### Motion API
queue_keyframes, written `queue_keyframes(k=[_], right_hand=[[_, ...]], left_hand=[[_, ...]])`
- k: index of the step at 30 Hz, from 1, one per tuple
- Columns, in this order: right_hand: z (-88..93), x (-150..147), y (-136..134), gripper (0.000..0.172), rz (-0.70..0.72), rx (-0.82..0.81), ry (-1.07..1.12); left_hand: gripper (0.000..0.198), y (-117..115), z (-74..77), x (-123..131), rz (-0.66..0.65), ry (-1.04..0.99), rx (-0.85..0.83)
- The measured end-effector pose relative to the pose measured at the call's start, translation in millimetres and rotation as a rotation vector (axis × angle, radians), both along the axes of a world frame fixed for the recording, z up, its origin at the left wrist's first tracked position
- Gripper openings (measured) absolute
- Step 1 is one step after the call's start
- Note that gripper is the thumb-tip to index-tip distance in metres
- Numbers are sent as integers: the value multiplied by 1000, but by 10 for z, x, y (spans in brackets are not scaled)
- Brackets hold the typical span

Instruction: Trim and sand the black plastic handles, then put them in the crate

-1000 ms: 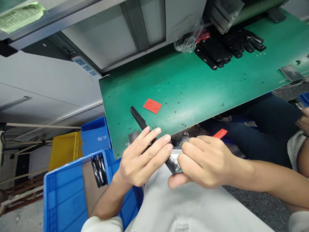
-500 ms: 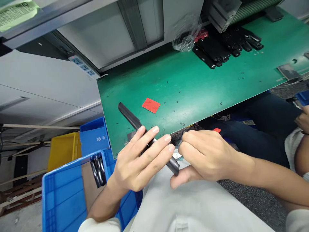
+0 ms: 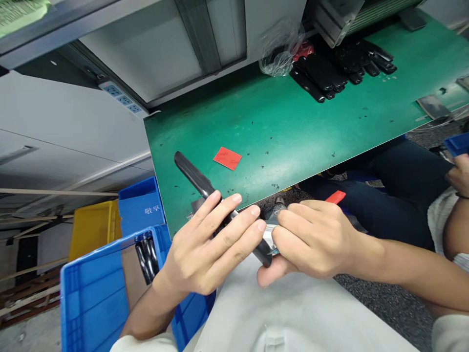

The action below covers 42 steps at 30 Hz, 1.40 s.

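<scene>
My left hand (image 3: 210,242) grips a long black handle-like part (image 3: 194,173), fingers laid across its middle. The part slants from the upper left, over the green table, down toward my body. My right hand (image 3: 317,239) is closed around a red-handled tool (image 3: 335,197), whose red end sticks out behind the knuckles. Its thin metal tip (image 3: 273,250) shows at the lower end of the black part, and my right thumb lies against that end. The rest of the tool is hidden in my fist.
A red card (image 3: 227,158) lies on the green table (image 3: 293,132). Farther back are several black parts (image 3: 322,76) and a clear plastic bag (image 3: 280,46). A blue crate (image 3: 91,293) with black parts stands at left, near a yellow bin (image 3: 93,230). Another person's hand (image 3: 459,176) is at right.
My right fist has turned slightly, and more of the tool's red end shows behind it. The metal tip now shows at the black part's lower end. My left hand keeps its grip.
</scene>
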State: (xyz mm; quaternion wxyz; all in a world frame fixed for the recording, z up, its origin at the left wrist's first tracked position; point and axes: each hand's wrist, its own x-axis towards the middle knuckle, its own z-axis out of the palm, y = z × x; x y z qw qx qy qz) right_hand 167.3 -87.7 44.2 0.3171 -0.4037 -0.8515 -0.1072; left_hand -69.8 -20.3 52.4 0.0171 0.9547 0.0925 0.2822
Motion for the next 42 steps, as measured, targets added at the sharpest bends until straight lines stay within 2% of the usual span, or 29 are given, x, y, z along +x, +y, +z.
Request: queue_keyframes(k=[8,14,21,35,39,42], right_hand=[[-62,-49,-38,57,-50,61,76],[-41,-15,-3,64,-93,1,109],[38,35,10,63,-89,-53,-9],[-87,24,-88,58,-37,12,37],[-76,15,-84,57,-8,18,112],[-41,37,-75,58,21,-50,113]], left_hand=[[35,-80,13,-18,125,33,-17],[38,-142,68,22,217,59,17],[36,-182,124,20,217,99,33],[49,-268,59,-9,221,85,-28],[41,-266,7,14,187,23,-34],[34,-255,-25,34,147,-27,-24]])
